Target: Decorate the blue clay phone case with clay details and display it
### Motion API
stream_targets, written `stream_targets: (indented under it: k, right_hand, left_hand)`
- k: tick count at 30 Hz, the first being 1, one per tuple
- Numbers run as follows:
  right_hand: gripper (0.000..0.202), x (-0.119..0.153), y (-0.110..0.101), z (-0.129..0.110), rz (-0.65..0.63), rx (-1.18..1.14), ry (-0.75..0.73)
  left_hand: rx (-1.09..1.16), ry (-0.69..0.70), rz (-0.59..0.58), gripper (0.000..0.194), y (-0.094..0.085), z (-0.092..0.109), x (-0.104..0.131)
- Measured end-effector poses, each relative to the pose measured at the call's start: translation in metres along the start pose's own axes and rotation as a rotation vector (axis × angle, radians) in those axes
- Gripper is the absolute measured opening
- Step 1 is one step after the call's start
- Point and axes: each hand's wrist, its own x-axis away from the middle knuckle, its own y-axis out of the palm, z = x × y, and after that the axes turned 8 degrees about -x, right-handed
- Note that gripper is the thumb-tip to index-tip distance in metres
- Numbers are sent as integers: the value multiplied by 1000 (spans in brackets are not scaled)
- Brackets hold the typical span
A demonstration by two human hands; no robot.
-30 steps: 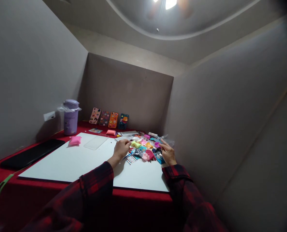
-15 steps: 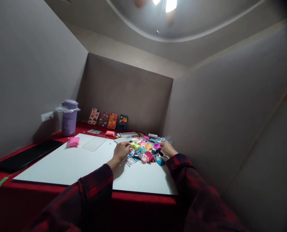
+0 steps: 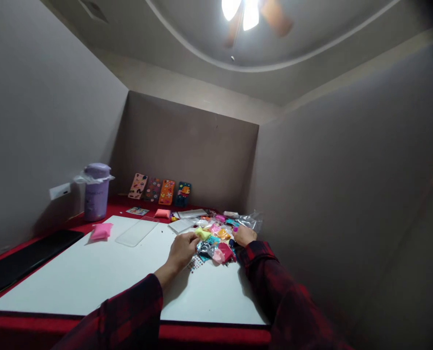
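Observation:
My left hand point(image 3: 182, 248) reaches in from the left side of the heap, fingers pinched at the edge of a small yellow packet point(image 3: 202, 234) that looks like soft clay. Over the heap's right side, my right hand point(image 3: 245, 235) has its fingers closed on a purple packet point(image 3: 235, 229), mostly covered by the hand. Between them lies a jumble of coloured packets, among them an orange one point(image 3: 223, 234) and a dark pink one point(image 3: 226, 251). A sheet of small dots point(image 3: 195, 264) sits beside my left wrist, partly shadowed.
A clear phone case point(image 3: 138, 232) and a pink packet point(image 3: 101, 231) lie on the white board point(image 3: 129, 272). Behind stand decorated phone cases point(image 3: 166, 192). A purple bin point(image 3: 96, 197) and a long black object point(image 3: 30, 257) are at left. Clear plastic wrapping point(image 3: 251, 221) lies at back right.
The view has tilted up, so the table sits lower. My right hand has moved inward over the heap, covering more of the purple packet. My left hand stays at the yellow packet.

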Motion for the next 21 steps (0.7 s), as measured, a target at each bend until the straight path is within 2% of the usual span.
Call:
stream_targets:
  k: [3,6,14,21]
  right_hand:
    - [29,-1,0,-2,-36,19,101]
    - [30,1,-1,-4,-49,18,119]
    - [30,6,-2,-8,-85,-8,-66]
    - [26,2,0,-2,-50,-36,-75]
  left_hand:
    - [28,-2,2,26,2,0,0]
    - [51,-5,5,26,3,1,1]
    - [87,-12,-4,26,3,2,2]
    - [123,-64,-12,24,6,2,4]
